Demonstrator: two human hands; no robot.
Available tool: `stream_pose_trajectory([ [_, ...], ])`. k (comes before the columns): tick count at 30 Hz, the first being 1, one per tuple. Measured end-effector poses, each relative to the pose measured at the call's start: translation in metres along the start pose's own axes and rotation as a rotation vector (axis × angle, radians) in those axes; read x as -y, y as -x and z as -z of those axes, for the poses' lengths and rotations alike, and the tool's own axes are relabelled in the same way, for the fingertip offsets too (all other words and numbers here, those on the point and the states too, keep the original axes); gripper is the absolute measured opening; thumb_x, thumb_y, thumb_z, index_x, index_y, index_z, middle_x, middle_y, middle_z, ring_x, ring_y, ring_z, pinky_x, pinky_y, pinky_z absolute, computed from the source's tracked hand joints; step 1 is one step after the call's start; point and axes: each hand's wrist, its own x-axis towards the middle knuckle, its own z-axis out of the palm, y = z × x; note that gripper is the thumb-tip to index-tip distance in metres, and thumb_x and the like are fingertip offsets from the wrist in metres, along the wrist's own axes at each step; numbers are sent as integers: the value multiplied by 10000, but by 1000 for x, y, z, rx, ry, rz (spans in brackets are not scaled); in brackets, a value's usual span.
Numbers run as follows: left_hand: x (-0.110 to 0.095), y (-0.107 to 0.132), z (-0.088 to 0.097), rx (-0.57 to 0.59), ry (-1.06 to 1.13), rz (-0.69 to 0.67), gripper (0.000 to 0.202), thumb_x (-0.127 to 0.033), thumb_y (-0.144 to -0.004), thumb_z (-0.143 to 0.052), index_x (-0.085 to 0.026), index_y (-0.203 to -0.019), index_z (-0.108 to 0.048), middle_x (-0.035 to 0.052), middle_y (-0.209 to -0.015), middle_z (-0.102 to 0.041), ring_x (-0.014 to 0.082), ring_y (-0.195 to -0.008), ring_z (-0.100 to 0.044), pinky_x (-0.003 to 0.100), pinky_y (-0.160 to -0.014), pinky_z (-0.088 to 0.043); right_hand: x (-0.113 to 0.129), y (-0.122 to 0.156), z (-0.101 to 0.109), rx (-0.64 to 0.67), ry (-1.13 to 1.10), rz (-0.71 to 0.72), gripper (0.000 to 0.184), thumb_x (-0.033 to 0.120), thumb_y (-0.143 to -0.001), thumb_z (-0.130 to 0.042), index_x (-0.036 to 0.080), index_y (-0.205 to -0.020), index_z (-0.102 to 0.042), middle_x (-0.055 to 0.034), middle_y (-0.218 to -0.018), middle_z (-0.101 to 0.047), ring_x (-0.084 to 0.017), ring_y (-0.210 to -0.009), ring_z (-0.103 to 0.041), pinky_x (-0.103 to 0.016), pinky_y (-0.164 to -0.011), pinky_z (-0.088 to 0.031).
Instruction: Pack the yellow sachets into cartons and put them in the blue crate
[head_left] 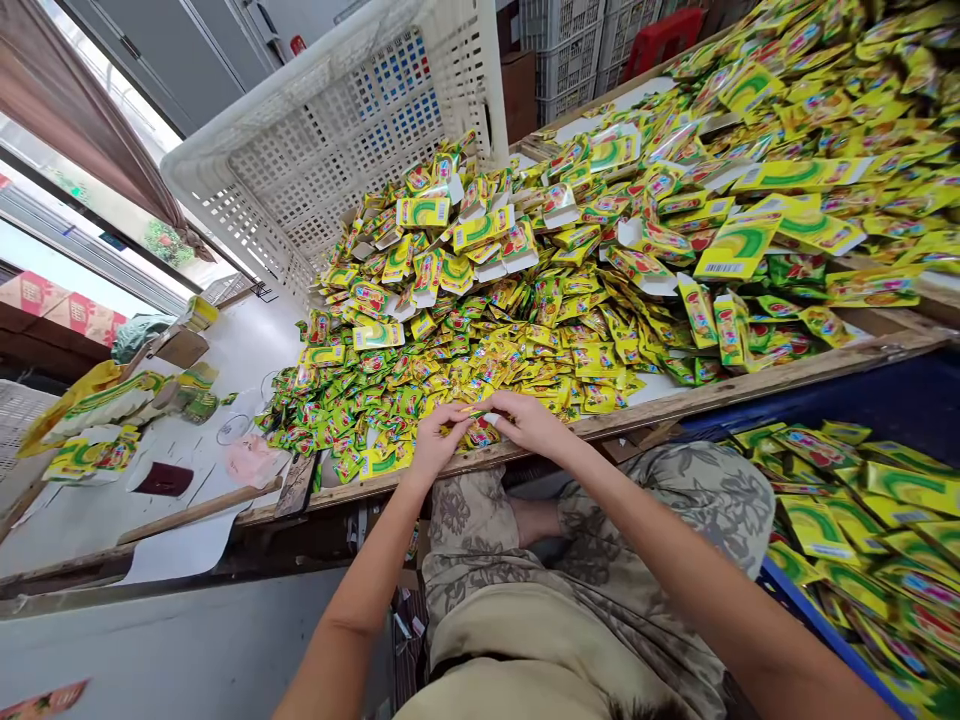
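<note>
At the table's front edge my left hand and my right hand meet, fingers pinched together. Between their fingertips is a small yellow-green packet, mostly covered by the fingers. Just beyond them spreads a heap of small yellow and green sachets. Flat yellow cardboard boxes, some with open white flaps, lie on top of the heap.
A white plastic crate lies tipped on its side behind the heap. More boxes pile up on the right. A blue bin of yellow boxes stands beside my right leg. A dark red container sits on the left table.
</note>
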Motion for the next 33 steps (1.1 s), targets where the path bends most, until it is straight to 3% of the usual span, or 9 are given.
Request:
stream_pose_trajectory([
  [3, -1, 3, -1, -47, 49, 55, 210, -341, -819, -612, -182, -954, -639, 113, -1101, -651, 204, -999, -633, 347, -829, -517, 5, 3, 8, -110, -111, -72, 192, 239, -864, -492, 231, -964, -656, -75, -920, -673, -214, -840, -603, -364, -785, -465],
  [6, 1, 8, 1, -217, 120, 145, 329, -377, -833, -585, -186, -1099, -562, 120, -1157, -609, 189, -976, -635, 314, -786, -529, 2, 24, 35, -441, -396, -211, 193, 335, -830, -569, 289, -1006, -632, -66, -964, -661, -206, -808, -607, -362, -736, -487],
  [11, 10, 9, 13, -299, -72, 162, 228, -367, -846, -559, -168, -942, -617, 84, -962, -642, 174, -890, -613, 288, -749, -501, -10, 78, 71, -910, -852, -195, 456, 611, -753, -550, 444, -1177, -534, -34, -1284, -536, -185, -1042, -582, -314, -699, -523],
  [15, 19, -5, 32, -337, -418, 151, 186, -313, -856, -532, -177, -948, -616, 81, -916, -609, 187, -829, -576, 316, -733, -468, -7, 73, 43, -606, -877, -361, 438, 491, -703, -678, 342, -1104, -581, -72, -1111, -640, -197, -921, -640, -373, -776, -533],
  [17, 25, -14, 42, -333, -603, 159, 190, -280, -825, -570, -179, -980, -609, 94, -949, -600, 223, -889, -558, 369, -809, -447, -2, 47, 22, -333, -745, -388, 364, 432, -737, -663, 250, -1046, -599, -79, -988, -677, -196, -873, -653, -398, -805, -529],
  [20, 32, -24, 50, -247, -796, 215, 222, -286, -766, -647, -185, -962, -619, 111, -973, -592, 275, -971, -524, 423, -874, -406, 3, -6, -6, -129, -435, -343, 209, 317, -781, -614, 192, -949, -616, -72, -928, -683, -183, -867, -646, -363, -821, -518],
  [26, 38, -23, 44, -228, -874, 291, 427, -468, -724, -680, -171, -1021, -604, 140, -1029, -569, 310, -1015, -500, 446, -877, -391, -1, -92, -49, -79, 242, -522, 288, 128, -789, -541, 122, -1077, -532, -199, -1024, -636, -294, -941, -619, -419, -813, -468],
  [29, 42, -20, 50, -262, -821, 310, 540, -471, -665, -730, -158, -1080, -582, 152, -1068, -581, 316, -1042, -513, 451, -901, -389, -8, -101, -57, -89, 260, -555, 396, 125, -760, -567, 115, -1147, -485, -188, -964, -642, -292, -858, -623, -400, -755, -462],
  [33, 44, -19, 68, -260, -665, 317, 293, -384, -725, -689, -180, -935, -665, 121, -928, -664, 280, -901, -601, 403, -842, -437, -20, -85, -44, -172, 120, -459, 332, 144, -716, -579, 172, -1045, -546, -44, -766, -621, -205, -723, -587, -335, -709, -444],
])
